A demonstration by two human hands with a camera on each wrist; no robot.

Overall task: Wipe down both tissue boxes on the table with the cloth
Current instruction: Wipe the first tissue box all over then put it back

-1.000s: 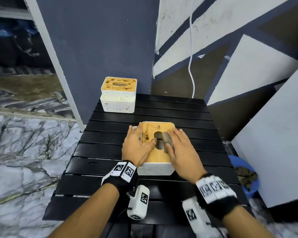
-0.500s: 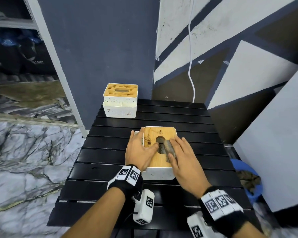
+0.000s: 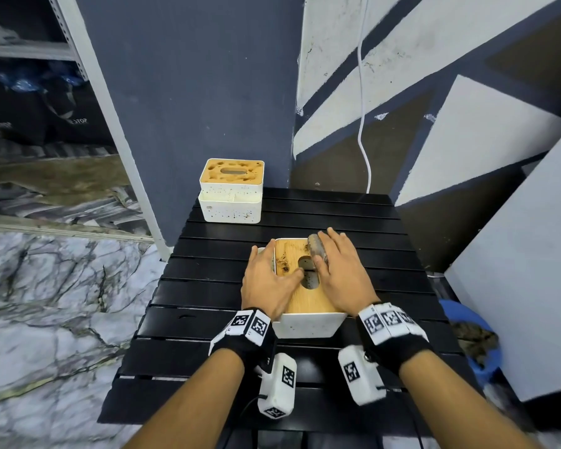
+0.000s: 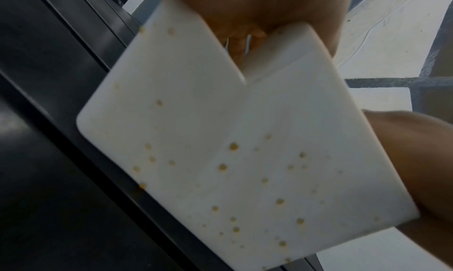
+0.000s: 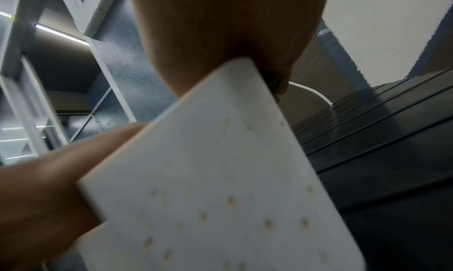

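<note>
From the head view, the near tissue box, white plastic with a slotted wooden lid, sits mid-table. The left hand lies flat, steadying it; the right hand presses a crumpled grey cloth flat-fingered onto the lid's far corner. The second, speckled box stands at the table's far-left corner.

Left wrist: smooth white wall dotted amber.

Right wrist: the same spotted wall.

The black slatted table lies bare right of and behind the near white tissue box with wooden lid, and along the near edge. A second white speckled tissue box with yellow lid stands at the far left corner. A dark blue wall panel rises just behind it.
</note>
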